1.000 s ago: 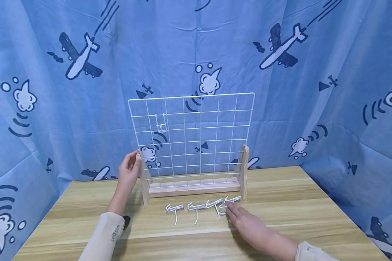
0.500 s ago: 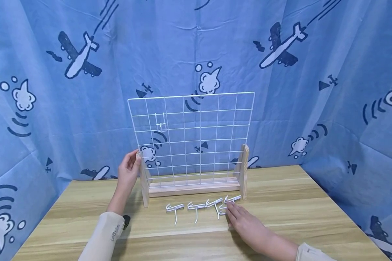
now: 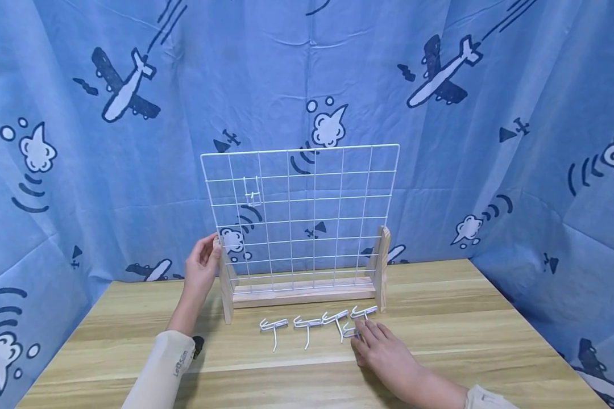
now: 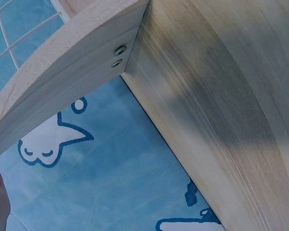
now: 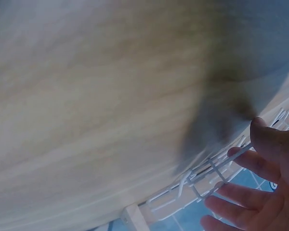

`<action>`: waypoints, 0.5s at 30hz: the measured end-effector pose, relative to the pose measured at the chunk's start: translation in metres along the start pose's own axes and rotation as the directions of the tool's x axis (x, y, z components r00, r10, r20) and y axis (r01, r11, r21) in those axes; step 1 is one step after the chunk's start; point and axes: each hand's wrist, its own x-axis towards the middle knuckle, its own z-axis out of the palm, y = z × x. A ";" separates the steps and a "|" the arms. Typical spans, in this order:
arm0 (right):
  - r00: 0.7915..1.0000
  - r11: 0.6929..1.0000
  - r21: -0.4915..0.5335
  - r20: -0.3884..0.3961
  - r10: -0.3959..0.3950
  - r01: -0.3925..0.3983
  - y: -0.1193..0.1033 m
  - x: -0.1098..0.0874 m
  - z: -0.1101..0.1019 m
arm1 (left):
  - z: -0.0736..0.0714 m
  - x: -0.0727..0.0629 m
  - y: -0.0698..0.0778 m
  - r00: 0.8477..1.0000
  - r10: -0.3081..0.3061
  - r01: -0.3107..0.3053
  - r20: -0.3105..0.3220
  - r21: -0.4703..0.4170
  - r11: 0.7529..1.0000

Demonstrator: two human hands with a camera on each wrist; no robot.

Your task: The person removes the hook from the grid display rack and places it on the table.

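My left hand (image 3: 202, 270) pinches the top of the left wooden upright (image 3: 227, 295) of a stand. In the left wrist view, a finger shows at the left edge below that upright (image 4: 82, 72). A white wire grid (image 3: 314, 197) stands upright in the stand, and one white hook (image 3: 253, 196) hangs at its upper left. Several white wire hooks (image 3: 308, 324) lie in a row before the stand. Over the right end of the row is my right hand (image 3: 389, 359), fingertips right at a hook (image 3: 350, 330). In the right wrist view, its fingers (image 5: 245, 195) are spread and loosely extended beside the hooks.
The stand's wooden base bar (image 3: 304, 296) runs between the uprights, just behind the hooks. Blue curtains (image 3: 307, 74) with airplane prints enclose the back and sides of the wooden table (image 3: 266, 383). A small dark object (image 3: 198, 347) shows beside the left sleeve.
My right hand's fingers have loosened and drawn back slightly, so more of the rightmost hooks shows. The left hand, the grid and the row of hooks look unmoved.
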 end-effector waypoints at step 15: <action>0.998 1.000 0.023 0.066 0.019 -0.020 -0.002 0.000 -0.007 | 0.000 0.000 0.000 1.000 -0.001 0.001 0.003 0.007 1.000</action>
